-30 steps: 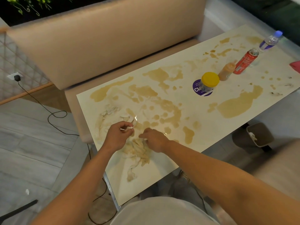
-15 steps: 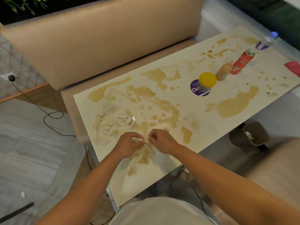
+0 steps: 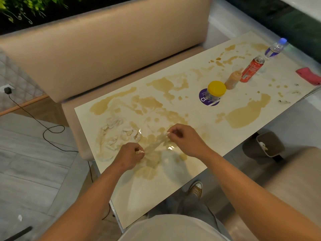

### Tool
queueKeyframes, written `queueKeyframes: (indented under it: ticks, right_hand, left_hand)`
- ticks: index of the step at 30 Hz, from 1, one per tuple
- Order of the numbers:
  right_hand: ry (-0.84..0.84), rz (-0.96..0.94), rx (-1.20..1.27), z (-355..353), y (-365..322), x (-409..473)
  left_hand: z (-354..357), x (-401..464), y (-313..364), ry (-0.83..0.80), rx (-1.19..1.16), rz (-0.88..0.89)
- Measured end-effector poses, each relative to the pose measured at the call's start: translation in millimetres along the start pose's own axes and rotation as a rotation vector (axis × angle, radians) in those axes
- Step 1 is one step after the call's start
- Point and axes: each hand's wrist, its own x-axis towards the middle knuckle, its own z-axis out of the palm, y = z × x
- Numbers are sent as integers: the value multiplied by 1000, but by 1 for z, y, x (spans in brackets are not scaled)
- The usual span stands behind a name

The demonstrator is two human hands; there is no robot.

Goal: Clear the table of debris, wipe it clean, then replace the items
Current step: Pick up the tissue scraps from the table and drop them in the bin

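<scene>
Both hands pinch the ends of 1 soaked tissue strip point(image 3: 157, 143), stretched between them just above the table point(image 3: 199, 153). The left hand point(image 3: 129, 156) nips the strip's lower end between thumb and curled fingers; the right hand point(image 3: 186, 139) nips the upper end the same way. The strip's long axis runs diagonally, from near-left at the left hand up toward far-right at the right hand (its middle is thin, brown-stained and partly blurred). It lies over the near-left part of the tabletop, above a brown spill point(image 3: 149, 164). Just left of the hands, a heap of wet tissue scraps point(image 3: 119, 136) lies flat on the table. Farther along, 4 upright items stand in a loose row: a yellow-lidded jar point(image 3: 215, 92) on a purple round sticker point(image 3: 204, 99), a small orange bottle point(image 3: 233, 80), a red can point(image 3: 251, 69) and a clear water bottle point(image 3: 275, 48). A red cloth point(image 3: 308, 75) lies at the far-right edge. A small bin point(image 3: 271, 145) stands on the floor beside the table, and a beige bench point(image 3: 104, 54) runs along the table's far side.
</scene>
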Motion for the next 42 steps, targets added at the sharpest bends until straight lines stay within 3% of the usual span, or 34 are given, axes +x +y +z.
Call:
queueKeyframes:
  ticks: [12,19,31,42]
  right_hand:
    - [120,-165,242,-49,-46,-19]
    - [167,-178,264,-60,-52,-25]
    - [239,-80,309,-92,-2,-47]
    - [325,-1,415,-200,69,-71]
  left_hand:
    - [-16,2,-8,-20,100,-49]
    - [-31,4,19,-56,-22,42]
    - [-17,5,103,-55,-295,168]
    - [71,38,215,-96,-330,201]
